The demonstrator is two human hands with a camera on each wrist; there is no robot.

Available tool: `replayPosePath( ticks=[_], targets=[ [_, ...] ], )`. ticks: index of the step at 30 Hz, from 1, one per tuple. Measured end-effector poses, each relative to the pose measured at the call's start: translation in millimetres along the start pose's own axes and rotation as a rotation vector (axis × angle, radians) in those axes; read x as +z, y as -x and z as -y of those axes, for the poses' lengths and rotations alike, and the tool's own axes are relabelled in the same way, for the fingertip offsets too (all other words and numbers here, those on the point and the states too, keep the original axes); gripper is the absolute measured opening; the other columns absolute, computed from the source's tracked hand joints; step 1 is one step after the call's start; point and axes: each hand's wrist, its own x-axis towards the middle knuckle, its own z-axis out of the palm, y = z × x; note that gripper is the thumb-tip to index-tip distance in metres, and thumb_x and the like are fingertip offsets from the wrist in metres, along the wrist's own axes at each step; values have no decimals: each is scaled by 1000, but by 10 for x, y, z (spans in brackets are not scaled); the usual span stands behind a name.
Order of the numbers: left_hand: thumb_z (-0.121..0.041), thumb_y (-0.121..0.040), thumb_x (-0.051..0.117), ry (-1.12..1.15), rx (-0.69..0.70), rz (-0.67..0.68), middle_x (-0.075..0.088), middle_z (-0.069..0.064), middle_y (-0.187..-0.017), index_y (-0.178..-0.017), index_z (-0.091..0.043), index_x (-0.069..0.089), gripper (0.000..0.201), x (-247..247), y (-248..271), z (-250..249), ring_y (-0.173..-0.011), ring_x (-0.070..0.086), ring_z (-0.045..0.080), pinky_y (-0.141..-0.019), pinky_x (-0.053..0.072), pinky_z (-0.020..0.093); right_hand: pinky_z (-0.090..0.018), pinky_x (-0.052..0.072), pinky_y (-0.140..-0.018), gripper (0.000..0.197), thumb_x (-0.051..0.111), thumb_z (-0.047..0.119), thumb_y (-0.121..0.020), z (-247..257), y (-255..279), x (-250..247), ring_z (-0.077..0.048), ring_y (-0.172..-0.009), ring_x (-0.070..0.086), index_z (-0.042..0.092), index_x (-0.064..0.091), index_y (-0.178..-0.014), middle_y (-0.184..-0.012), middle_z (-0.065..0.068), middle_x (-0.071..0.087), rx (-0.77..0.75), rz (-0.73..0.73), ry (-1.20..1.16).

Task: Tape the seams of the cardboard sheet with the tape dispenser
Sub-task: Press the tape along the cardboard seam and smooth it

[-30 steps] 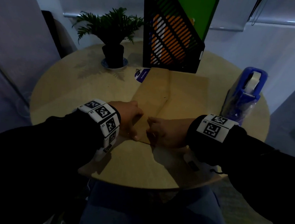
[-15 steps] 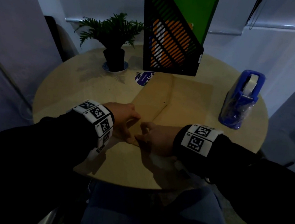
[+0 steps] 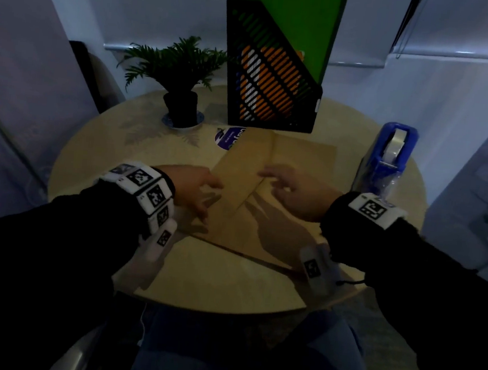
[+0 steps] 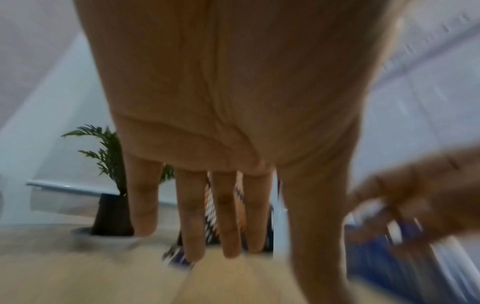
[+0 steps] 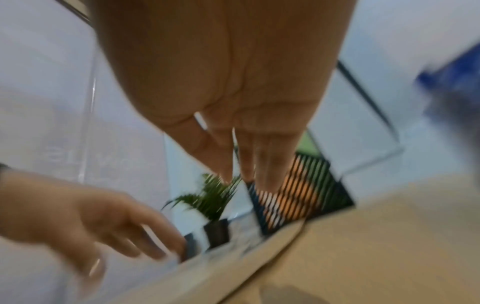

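Note:
A brown cardboard sheet (image 3: 266,186) lies flat on the round table (image 3: 115,156), with a folded flap and a seam running down its middle. My left hand (image 3: 198,186) hovers at the sheet's left edge, fingers straight and spread, holding nothing. My right hand (image 3: 290,186) is lifted above the seam, fingers loosely extended and empty. In the left wrist view the left hand's fingers (image 4: 192,222) point down over the table. The blue tape dispenser (image 3: 386,162) stands at the right side of the table, beyond my right wrist.
A black mesh file holder (image 3: 268,89) with green and orange folders stands behind the sheet. A small potted plant (image 3: 180,90) sits at the back left. A round purple sticker (image 3: 229,137) lies by the sheet's far left corner. The table's near edge is close to my lap.
Both hands have let go of the sheet's near corner and lifted away from each other. The right hand rose forward over the seam; the sheet now lies flat.

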Motion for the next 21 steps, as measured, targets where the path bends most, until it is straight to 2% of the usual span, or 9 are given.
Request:
replayPosePath(
  ticks=[2,4,7,10,13,15,18,21],
  targets=[
    [-33,-80,73,197,-6,-146,45,-3,-141,-139,-25,44,66,-144,46,-3,-127,47,18,-105,40,35,-30,33,-108,43,39,11,-99,-110,59,-110,-20,-135,41,19,43,-141,-152,0,35,14,-180,15],
    [-26,-85,69,371,18,-290,51,-4,-137,-131,-25,53,49,-272,54,-56,-125,50,16,-102,43,35,-35,40,-105,39,41,14,-98,-228,97,-211,-23,-129,48,18,48,-137,-146,-3,43,31,-324,40],
    [-23,-91,62,425,76,-414,61,-4,-126,-119,-22,62,29,-383,-16,-302,-118,56,15,-94,44,30,-29,38,-102,35,43,14,-97,-423,157,-354,-23,-122,52,13,55,-130,-137,-6,52,40,-498,49],
    [-26,-94,56,448,130,-459,63,-3,-120,-116,-20,64,24,-398,-156,-648,-111,57,15,-93,45,30,-25,37,-101,32,43,12,-96,-632,228,-485,-22,-123,53,10,60,-124,-132,-6,57,67,-646,39],
    [-28,-96,52,552,204,-485,64,-3,-115,-115,-18,66,25,-389,-322,-1014,-103,57,12,-88,43,26,-24,34,-102,32,44,11,-95,-904,303,-634,-23,-125,50,9,60,-123,-132,-9,57,125,-724,10],
    [-28,-97,51,640,236,-493,65,-2,-116,-117,-17,66,28,-366,-452,-1248,-103,58,13,-89,43,27,-25,33,-102,32,44,11,-96,-1104,330,-732,-26,-126,48,6,59,-123,-133,-12,56,151,-769,1],
    [-28,-97,50,763,254,-487,66,2,-115,-115,-14,66,29,-306,-668,-1561,-107,59,18,-95,46,33,-30,35,-101,31,43,14,-98,-1392,290,-823,-30,-123,49,3,59,-122,-130,-16,55,194,-780,15],
    [-29,-96,51,864,240,-469,69,7,-110,-110,-10,67,29,-275,-886,-1888,-104,61,23,-94,46,34,-35,36,-101,32,42,19,-100,-1656,214,-871,-35,-119,51,0,59,-118,-127,-21,54,249,-782,-1]
  ],
)
